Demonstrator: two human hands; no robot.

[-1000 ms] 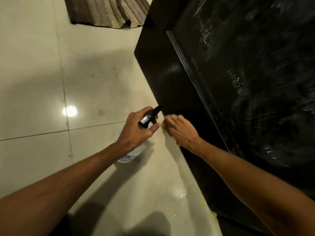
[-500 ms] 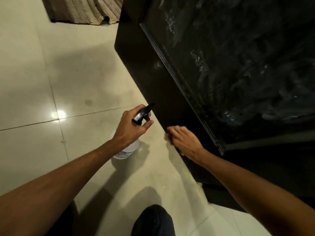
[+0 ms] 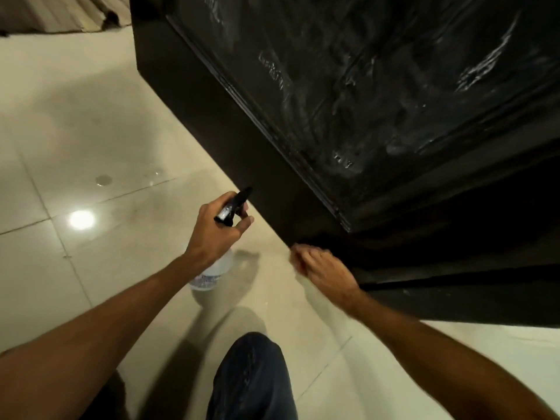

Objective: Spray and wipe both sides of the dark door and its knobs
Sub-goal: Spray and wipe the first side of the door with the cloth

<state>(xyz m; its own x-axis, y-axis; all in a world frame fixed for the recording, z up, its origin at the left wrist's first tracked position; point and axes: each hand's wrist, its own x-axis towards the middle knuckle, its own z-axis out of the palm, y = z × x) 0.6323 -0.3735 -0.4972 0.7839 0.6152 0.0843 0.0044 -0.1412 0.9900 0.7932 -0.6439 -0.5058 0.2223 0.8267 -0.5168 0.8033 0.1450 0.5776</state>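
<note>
The dark door (image 3: 378,95) fills the upper right, its panel streaked with wet smears. My left hand (image 3: 216,233) grips the black trigger head of a clear spray bottle (image 3: 212,275), nozzle pointing at the door's lower frame, bottle held just above the floor. My right hand (image 3: 322,268) is at the door's bottom edge, close to the floor, and blurred by motion. Its fingers look bent downward. Whatever is under that hand is hidden, and I see no cloth. No knob is in view.
Pale glossy floor tiles (image 3: 91,147) spread left and below, with a small wet spot (image 3: 103,179) and a light reflection. A striped rug (image 3: 54,13) lies at the top left. My knee in dark trousers (image 3: 251,377) is at the bottom centre.
My right hand has slid along the door's bottom edge toward its corner. My left hand keeps the same hold on the bottle. The view has shifted and my knee has come into view.
</note>
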